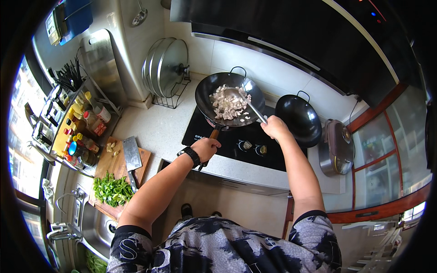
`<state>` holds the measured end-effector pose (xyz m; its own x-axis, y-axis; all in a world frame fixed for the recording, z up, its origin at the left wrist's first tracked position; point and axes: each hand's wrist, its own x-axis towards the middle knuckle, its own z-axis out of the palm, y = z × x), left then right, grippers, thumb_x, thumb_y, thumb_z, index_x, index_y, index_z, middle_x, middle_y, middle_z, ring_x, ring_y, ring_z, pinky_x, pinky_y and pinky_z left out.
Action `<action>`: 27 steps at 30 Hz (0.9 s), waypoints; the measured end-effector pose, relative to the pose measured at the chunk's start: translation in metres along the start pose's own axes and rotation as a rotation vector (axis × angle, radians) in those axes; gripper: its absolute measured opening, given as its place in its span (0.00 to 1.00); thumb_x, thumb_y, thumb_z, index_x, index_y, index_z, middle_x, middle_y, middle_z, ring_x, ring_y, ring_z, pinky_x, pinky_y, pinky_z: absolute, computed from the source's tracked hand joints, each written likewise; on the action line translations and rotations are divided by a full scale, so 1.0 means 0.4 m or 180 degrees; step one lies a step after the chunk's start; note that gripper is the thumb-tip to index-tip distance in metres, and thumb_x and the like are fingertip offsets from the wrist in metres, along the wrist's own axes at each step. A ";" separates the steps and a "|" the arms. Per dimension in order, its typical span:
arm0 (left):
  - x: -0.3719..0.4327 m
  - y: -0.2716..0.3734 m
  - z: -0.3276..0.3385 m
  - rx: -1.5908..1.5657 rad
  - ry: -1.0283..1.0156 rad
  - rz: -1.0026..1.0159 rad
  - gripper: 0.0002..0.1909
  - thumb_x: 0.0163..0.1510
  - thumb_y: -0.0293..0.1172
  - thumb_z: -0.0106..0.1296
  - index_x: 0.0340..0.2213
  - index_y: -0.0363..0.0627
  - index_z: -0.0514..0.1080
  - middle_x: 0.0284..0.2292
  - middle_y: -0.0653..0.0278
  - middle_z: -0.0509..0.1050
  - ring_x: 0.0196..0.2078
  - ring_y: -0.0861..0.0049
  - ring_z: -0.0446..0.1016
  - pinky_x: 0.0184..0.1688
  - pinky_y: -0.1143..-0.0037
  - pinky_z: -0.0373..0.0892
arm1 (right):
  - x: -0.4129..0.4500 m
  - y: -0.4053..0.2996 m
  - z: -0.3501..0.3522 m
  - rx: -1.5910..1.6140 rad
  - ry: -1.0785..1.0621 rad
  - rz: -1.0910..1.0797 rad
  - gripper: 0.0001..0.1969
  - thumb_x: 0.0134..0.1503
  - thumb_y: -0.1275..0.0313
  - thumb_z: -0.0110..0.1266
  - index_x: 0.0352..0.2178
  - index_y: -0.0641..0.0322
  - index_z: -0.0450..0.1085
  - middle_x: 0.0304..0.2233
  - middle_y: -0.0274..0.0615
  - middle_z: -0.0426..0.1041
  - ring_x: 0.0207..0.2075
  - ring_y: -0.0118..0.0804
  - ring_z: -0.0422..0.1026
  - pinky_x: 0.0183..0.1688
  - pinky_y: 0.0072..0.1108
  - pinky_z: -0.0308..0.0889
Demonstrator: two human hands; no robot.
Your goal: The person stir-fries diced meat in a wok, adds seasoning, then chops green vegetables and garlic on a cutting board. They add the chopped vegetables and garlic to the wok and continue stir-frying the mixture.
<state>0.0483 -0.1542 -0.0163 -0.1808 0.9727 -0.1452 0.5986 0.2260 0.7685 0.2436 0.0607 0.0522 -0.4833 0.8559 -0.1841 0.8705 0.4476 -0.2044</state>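
A black wok (205,90) stands over the left side of a black glass cooktop (273,160), with pale chopped meat (227,105) spread in it. My left hand (205,149), with a black watch on the wrist, is closed round the wok's wooden handle (215,132). In my right hand (276,128) is the handle of a metal ladle (252,106); its bowl rests among the meat. A second black wok (297,117), holding no visible food, sits on the right side of the cooktop.
To the left, a wooden board (145,158) carries a cleaver (132,153), chopped greens (112,191) and garlic cloves (110,146). Beyond it are a bottle rack (114,112), a sink (99,227) and a lid rack (169,102). A rice cooker (336,146) stands right; a range hood (273,44) overhangs the back.
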 end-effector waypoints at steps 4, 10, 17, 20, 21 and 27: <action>0.002 -0.008 -0.010 0.0129 -0.0045 0.0082 0.14 0.52 0.29 0.42 0.38 0.44 0.74 0.18 0.59 0.73 0.20 0.73 0.73 0.26 0.74 0.69 | -0.058 -0.028 -0.095 0.0086 -0.0193 -0.0181 0.17 0.51 0.62 0.52 0.27 0.70 0.73 0.19 0.52 0.73 0.23 0.46 0.75 0.32 0.32 0.70; 0.004 0.008 -0.007 0.0082 -0.0066 0.0024 0.14 0.52 0.29 0.43 0.38 0.44 0.74 0.18 0.60 0.73 0.20 0.73 0.72 0.26 0.74 0.69 | 0.004 0.017 -0.065 0.0066 -0.0065 0.0183 0.19 0.55 0.62 0.49 0.27 0.73 0.72 0.18 0.52 0.72 0.23 0.46 0.74 0.31 0.33 0.69; 0.004 -0.007 -0.008 0.0026 0.0005 0.0115 0.14 0.52 0.28 0.43 0.38 0.44 0.74 0.16 0.60 0.72 0.18 0.74 0.72 0.24 0.75 0.68 | -0.122 0.049 -0.114 0.0276 -0.0269 0.0054 0.20 0.56 0.62 0.48 0.20 0.71 0.70 0.12 0.45 0.69 0.13 0.39 0.70 0.23 0.30 0.67; 0.001 -0.001 -0.007 -0.0039 -0.0007 0.0072 0.13 0.52 0.28 0.43 0.37 0.43 0.75 0.16 0.61 0.71 0.18 0.76 0.71 0.24 0.75 0.68 | -0.124 0.025 -0.136 0.0177 -0.0462 0.0357 0.21 0.57 0.62 0.46 0.20 0.73 0.70 0.12 0.45 0.70 0.16 0.40 0.71 0.25 0.30 0.68; 0.000 -0.001 -0.007 -0.0067 -0.0012 0.0055 0.13 0.52 0.28 0.43 0.37 0.43 0.75 0.16 0.62 0.71 0.18 0.76 0.71 0.23 0.75 0.68 | -0.125 0.021 -0.126 0.0224 -0.0543 0.0307 0.21 0.57 0.63 0.46 0.20 0.73 0.69 0.13 0.43 0.70 0.15 0.37 0.71 0.24 0.30 0.67; -0.003 -0.009 -0.014 -0.0163 -0.0093 -0.0078 0.14 0.53 0.28 0.42 0.38 0.44 0.74 0.16 0.63 0.70 0.17 0.77 0.70 0.22 0.76 0.67 | -0.203 0.049 -0.220 0.0042 -0.0773 0.0000 0.17 0.52 0.61 0.54 0.22 0.68 0.72 0.20 0.45 0.73 0.18 0.36 0.72 0.25 0.28 0.67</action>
<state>0.0419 -0.1565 -0.0157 -0.1714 0.9682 -0.1820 0.5534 0.2474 0.7953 0.3081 0.0230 0.1475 -0.4929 0.7677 -0.4095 0.8700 0.4429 -0.2168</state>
